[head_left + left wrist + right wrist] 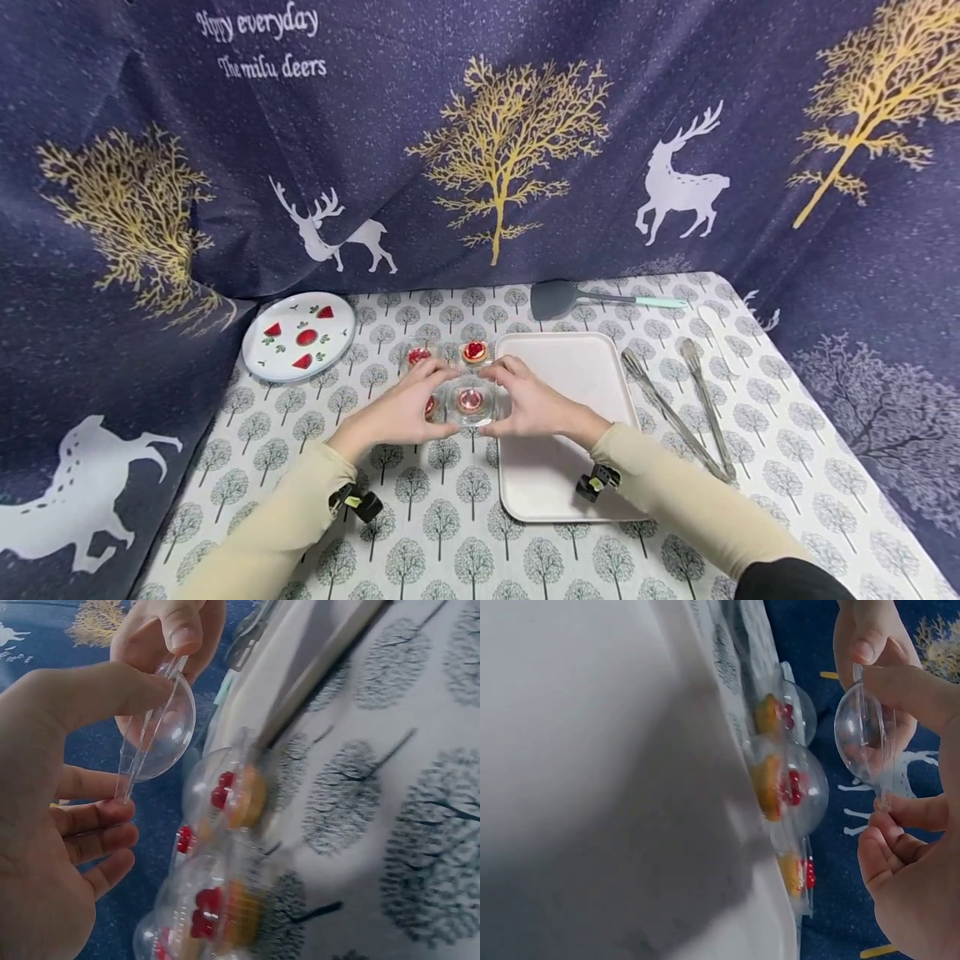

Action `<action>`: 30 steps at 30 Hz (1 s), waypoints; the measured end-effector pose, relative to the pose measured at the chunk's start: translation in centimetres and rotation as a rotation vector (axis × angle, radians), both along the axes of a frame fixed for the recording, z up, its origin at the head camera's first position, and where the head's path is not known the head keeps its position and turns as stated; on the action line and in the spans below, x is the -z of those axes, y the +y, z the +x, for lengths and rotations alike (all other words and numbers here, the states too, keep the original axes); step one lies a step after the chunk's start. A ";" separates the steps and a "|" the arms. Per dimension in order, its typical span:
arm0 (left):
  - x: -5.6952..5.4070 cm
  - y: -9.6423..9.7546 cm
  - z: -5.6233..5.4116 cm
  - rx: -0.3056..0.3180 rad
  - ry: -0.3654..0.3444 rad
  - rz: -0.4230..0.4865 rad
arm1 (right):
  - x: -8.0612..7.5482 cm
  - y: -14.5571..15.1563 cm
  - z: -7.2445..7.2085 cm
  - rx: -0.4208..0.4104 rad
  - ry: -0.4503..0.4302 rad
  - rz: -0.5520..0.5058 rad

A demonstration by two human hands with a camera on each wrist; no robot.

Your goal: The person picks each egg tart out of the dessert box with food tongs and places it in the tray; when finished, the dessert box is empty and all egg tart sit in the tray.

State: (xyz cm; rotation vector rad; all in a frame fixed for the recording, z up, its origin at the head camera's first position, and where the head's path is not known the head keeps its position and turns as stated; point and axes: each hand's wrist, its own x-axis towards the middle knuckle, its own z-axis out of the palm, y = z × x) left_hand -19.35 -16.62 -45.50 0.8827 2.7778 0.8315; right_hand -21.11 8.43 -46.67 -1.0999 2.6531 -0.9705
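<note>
Between them, my left hand (pixel 405 408) and right hand (pixel 536 404) pinch the edges of a clear plastic domed case (pixel 174 727), thumbs on one side and fingers on the other. Nothing shows inside the case in the wrist views. It hangs over several small red-topped tarts on the cloth, each in its own clear domed pack. One tart (pixel 470 401) shows through the held plastic. Behind it sit a heart-topped tart (pixel 474 352) and another tart (pixel 418 357). My left fingers partly hide a further tart (pixel 430 407).
Right of the tarts lies a pale rectangular tray (pixel 562 475), partly under my right arm. A watermelon-patterned plate (pixel 258 333) stands at the back left. A grey spatula (pixel 555 300) lies at the back, metal tongs (pixel 705 408) and a white slender utensil (pixel 716 333) on the right.
</note>
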 end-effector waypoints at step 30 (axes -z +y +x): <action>2.1 0.0 2.7 0.105 0.088 -0.242 | 2.2 -0.7 3.4 -0.019 0.112 0.200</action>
